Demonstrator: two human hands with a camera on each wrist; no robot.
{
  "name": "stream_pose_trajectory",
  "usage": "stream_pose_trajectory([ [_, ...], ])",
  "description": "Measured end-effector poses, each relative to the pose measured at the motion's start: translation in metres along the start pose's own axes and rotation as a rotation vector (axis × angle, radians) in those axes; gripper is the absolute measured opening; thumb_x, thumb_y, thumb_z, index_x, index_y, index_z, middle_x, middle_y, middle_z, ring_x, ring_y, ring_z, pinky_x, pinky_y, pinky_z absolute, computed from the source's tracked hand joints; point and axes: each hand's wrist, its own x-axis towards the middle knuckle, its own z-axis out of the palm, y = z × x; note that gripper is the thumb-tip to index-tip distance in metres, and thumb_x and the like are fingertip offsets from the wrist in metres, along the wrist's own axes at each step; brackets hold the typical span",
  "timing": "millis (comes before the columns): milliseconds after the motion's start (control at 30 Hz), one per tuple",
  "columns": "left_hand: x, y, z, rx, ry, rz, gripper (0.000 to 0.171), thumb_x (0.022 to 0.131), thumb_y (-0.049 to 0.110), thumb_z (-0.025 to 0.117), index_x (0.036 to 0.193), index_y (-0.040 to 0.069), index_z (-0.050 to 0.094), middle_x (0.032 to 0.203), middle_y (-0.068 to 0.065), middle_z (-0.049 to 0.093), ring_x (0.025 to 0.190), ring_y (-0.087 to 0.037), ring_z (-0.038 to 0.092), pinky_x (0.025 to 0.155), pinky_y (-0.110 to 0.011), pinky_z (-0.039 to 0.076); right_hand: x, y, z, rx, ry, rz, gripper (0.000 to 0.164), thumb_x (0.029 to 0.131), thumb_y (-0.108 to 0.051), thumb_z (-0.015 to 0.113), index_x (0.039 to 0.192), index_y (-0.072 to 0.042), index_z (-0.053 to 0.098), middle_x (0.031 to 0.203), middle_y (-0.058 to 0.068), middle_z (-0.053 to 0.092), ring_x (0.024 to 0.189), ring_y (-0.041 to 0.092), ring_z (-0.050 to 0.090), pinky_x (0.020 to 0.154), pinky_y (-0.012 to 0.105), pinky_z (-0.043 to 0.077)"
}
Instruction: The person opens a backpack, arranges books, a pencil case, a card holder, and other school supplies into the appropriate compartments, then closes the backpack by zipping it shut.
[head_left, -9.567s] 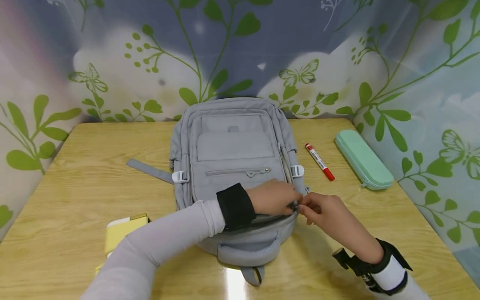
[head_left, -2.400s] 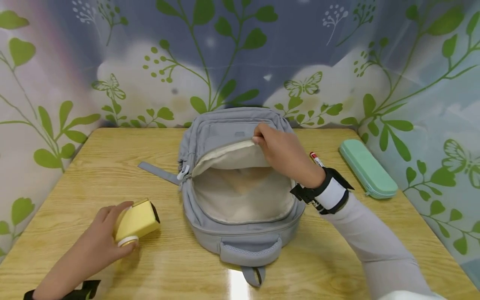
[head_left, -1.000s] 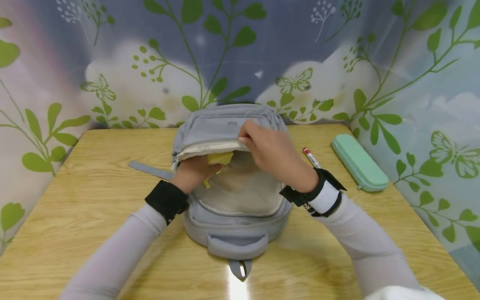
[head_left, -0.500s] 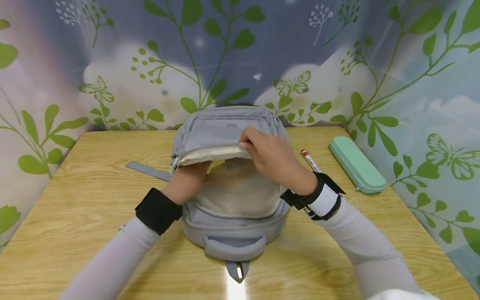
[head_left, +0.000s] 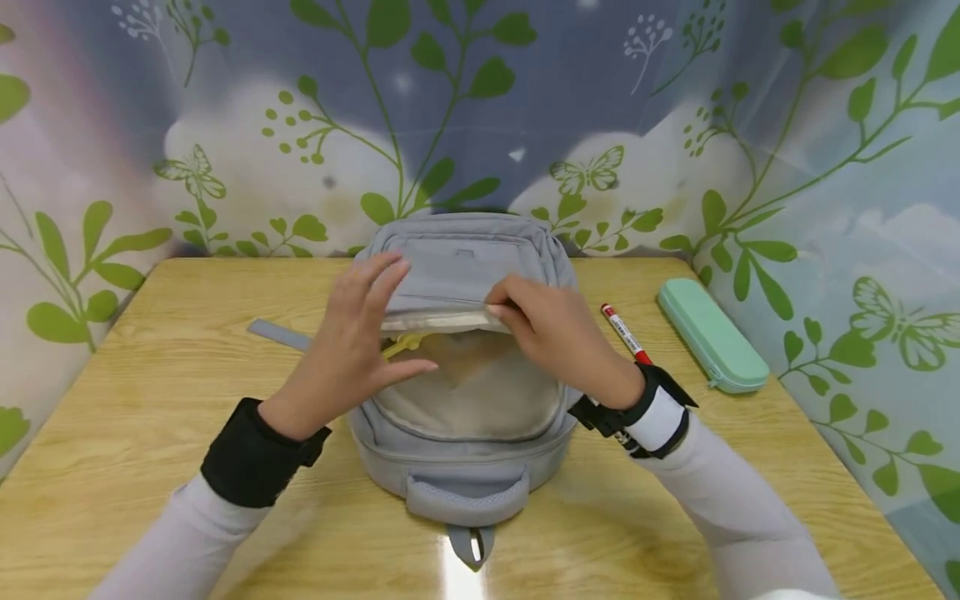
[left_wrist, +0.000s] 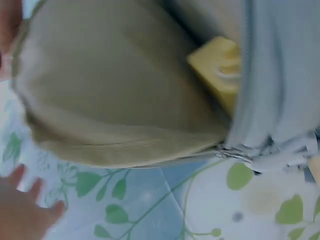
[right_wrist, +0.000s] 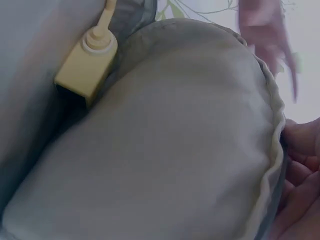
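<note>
A grey backpack (head_left: 465, 492) lies on the table with its front compartment unzipped, showing the cream lining. My right hand (head_left: 562, 337) pinches the edge of the backpack's front flap (head_left: 442, 321) and holds it raised. Inside, a yellow box-shaped thing (right_wrist: 86, 65) with a round, white-ringed cap and a strap lies deep in the compartment; in the head view only yellow bits show under the flap. My left hand (head_left: 341, 342) is above the left side of the opening, fingers spread, holding nothing. In the left wrist view, the yellow thing sits at the upper right.
Right of the backpack lies a red and white marker (head_left: 626, 333), its lower end overlapped by my right wrist strap. A mint green zip case (head_left: 712, 333) is near the table's right edge. A loose grey strap (head_left: 277, 333) sticks out left. Printed curtains stand behind.
My left hand took the yellow box-shaped thing from the table into the backpack, let go and came out to the left. My right hand went from the zip to the flap, now held lower.
</note>
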Motion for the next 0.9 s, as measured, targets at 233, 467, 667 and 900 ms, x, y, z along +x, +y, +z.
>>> stream_pose_trajectory([
  [233, 0.002, -0.014, 0.016, -0.093, -0.365, -0.186, 0.069, 0.081, 0.013, 0.073, 0.141, 0.012, 0.039, 0.129, -0.01, 0.057, 0.118, -0.026, 0.054, 0.096, -0.039, 0.045, -0.023, 0.002, 0.003, 0.074, -0.047, -0.128, 0.005, 0.09, -0.011, 0.061, 0.094, -0.01, 0.059, 0.111, 0.003, 0.06, 0.089, 0.011, 0.06, 0.07, 0.024, 0.05],
  [467, -0.001, -0.014, 0.02, -0.068, -0.416, -0.178, 0.035, 0.083, 0.001, 0.067, 0.116, 0.01, 0.063, 0.113, -0.007, 0.067, 0.105, -0.023, 0.063, 0.087, -0.036, 0.051, -0.054, 0.053, -0.016, 0.02, -0.249, 0.181, 0.036, 0.096, -0.024, 0.053, 0.126, -0.005, 0.048, 0.147, 0.016, 0.032, 0.125, 0.033, 0.045, 0.095, 0.045, 0.043],
  [667, -0.007, -0.013, 0.021, -0.039, -0.442, -0.159, 0.038, 0.079, 0.002, 0.072, 0.115, 0.01, 0.063, 0.113, -0.006, 0.067, 0.104, -0.022, 0.063, 0.085, -0.035, 0.052, -0.103, 0.144, -0.04, -0.163, -0.369, 0.674, 0.068, 0.097, -0.036, 0.047, 0.143, 0.006, 0.02, 0.148, 0.036, 0.007, 0.134, 0.056, 0.009, 0.103, 0.069, 0.016],
  [900, -0.009, -0.013, 0.022, -0.052, -0.414, -0.148, 0.036, 0.078, 0.006, 0.074, 0.113, 0.011, 0.064, 0.11, -0.005, 0.068, 0.102, -0.02, 0.064, 0.083, -0.034, 0.052, -0.152, 0.189, -0.031, -0.161, -0.558, 0.982, 0.098, 0.09, -0.064, 0.04, 0.145, 0.008, 0.002, 0.143, 0.044, -0.001, 0.124, 0.069, 0.007, 0.092, 0.076, 0.02],
])
